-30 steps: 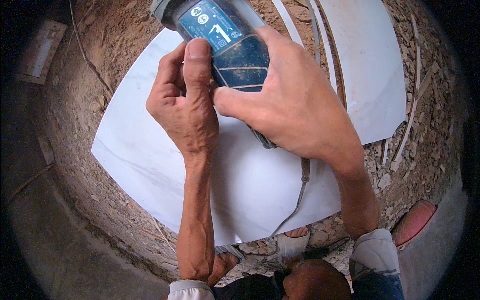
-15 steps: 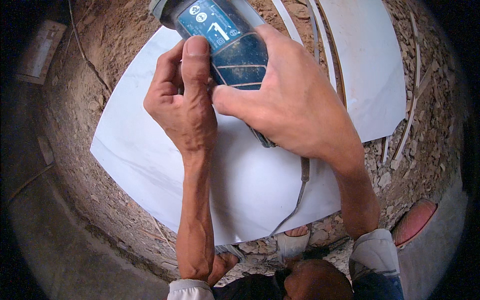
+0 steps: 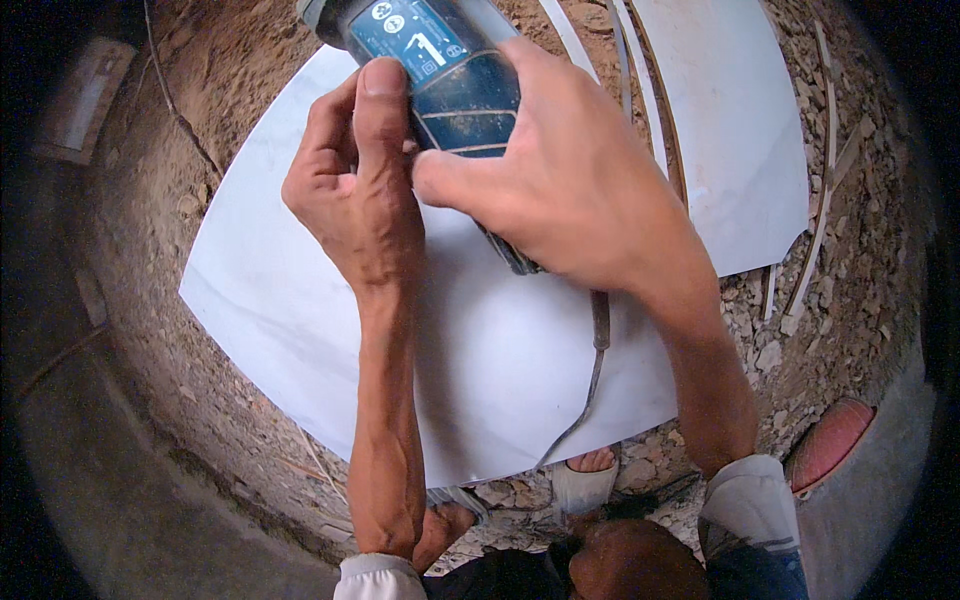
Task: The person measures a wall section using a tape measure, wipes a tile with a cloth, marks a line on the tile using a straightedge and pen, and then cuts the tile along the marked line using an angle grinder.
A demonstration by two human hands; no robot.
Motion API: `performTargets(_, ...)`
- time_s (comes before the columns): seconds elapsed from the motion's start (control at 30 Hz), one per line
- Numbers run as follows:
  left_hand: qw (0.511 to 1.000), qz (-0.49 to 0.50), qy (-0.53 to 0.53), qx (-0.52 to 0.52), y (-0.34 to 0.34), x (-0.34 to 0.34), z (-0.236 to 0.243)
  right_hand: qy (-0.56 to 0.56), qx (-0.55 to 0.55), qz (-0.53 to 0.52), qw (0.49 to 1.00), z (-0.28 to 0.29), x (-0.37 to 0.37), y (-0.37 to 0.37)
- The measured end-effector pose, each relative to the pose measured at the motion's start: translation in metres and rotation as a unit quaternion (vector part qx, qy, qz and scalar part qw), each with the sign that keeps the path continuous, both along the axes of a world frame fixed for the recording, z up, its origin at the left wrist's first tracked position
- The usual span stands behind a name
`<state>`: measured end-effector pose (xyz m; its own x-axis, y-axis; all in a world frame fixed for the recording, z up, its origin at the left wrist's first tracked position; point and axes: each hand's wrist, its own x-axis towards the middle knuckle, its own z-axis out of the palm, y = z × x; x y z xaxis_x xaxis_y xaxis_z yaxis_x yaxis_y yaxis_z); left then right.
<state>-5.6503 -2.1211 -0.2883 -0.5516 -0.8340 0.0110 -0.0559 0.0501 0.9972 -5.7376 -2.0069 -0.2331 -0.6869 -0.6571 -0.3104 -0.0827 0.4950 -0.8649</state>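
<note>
A blue corded angle grinder with a label on its body is held above a large white slab. My right hand wraps round the rear of the body, thumb across its near end. At the grinder's left side, my left hand is closed, with its thumb pressed up along the casing and its fingers curled; what lies behind them is hidden. The tool's head is cut off by the top edge of the view. From its rear a dark cord hangs down over the slab.
A second white slab lies at the right, with narrow cut strips between the two. Broken rubble and soil surround them. A red rounded object rests at lower right. My sandalled foot stands by the slab's near edge.
Both hands and the angle grinder have shifted slightly up and to the left. The grip looks the same, and the slabs stay in place.
</note>
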Motion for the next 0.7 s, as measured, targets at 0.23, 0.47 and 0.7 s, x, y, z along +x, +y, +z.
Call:
performTargets(0.23,1.000,-0.016,-0.004,-0.013,-0.005,0.005,-0.001,-0.078,0.053,0.025,0.995,0.056,-0.009,0.001)
performTargets(0.47,1.000,-0.025,-0.011,-0.009,-0.003,0.005,0.000,-0.057,0.065,0.040,0.995,0.053,-0.007,0.008)
performTargets(0.7,0.999,-0.034,-0.010,-0.012,-0.004,0.007,-0.002,-0.097,0.032,0.044,0.994,0.042,-0.015,0.006)
